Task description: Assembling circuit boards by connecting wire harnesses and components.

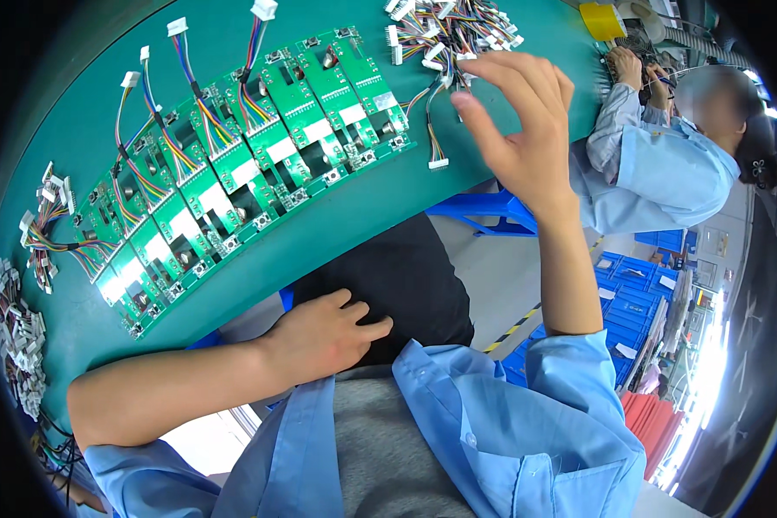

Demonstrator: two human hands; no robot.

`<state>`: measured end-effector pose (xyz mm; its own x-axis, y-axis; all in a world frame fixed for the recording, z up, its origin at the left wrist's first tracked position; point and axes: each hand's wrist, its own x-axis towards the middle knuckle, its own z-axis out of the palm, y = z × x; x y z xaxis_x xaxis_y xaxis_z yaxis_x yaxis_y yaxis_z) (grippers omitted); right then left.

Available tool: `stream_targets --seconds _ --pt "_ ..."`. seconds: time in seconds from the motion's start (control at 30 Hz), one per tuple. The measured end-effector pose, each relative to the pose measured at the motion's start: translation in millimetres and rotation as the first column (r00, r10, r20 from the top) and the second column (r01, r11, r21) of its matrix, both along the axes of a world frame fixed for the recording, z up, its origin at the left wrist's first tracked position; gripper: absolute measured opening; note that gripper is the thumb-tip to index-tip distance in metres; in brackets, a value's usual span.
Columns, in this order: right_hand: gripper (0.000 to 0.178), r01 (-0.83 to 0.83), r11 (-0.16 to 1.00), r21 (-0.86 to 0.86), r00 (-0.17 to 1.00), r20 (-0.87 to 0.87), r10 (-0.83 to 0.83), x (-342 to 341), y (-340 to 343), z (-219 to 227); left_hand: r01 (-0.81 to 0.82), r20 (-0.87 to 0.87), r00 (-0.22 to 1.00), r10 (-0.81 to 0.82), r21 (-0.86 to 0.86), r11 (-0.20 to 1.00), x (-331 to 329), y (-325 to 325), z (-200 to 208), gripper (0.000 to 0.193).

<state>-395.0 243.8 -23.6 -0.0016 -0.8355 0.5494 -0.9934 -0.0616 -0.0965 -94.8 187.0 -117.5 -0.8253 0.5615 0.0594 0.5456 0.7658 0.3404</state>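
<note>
My right hand (527, 129) hovers over the green table, its thumb and fingers apart with nothing gripped between them. Close to its fingertips lies a loose wire harness (434, 138) with a white connector, beside a pile of wire harnesses (449, 30) with coloured wires. My left hand (326, 337) rests on my dark-clothed lap, its slightly bent fingers apart and holding nothing. Left of my right hand, a panel of joined green circuit boards (272, 148) lies slantwise. Several of its boards carry wire harnesses (200, 91) that stick out toward the far edge; those at the right end carry none.
More harnesses (47, 216) lie at the panel's left end, with a bundle of white connectors (17, 337) nearer the left edge. A co-worker (665, 164) in light blue works at the right, near a yellow roll (602, 22). A blue stool (483, 211) stands below the table edge.
</note>
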Motion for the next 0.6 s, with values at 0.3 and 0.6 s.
stream_targets --seconds 0.3,0.6 --pt "0.010 0.207 0.959 0.192 0.978 -0.015 -0.208 43 32 -15 -0.013 -0.015 1.000 0.013 0.014 1.000 1 3 -3 0.012" --pt "0.007 0.141 0.800 0.584 0.819 0.385 -0.425 40 47 6 0.007 0.024 1.000 -0.007 0.005 1.000 3 2 -6 0.014"
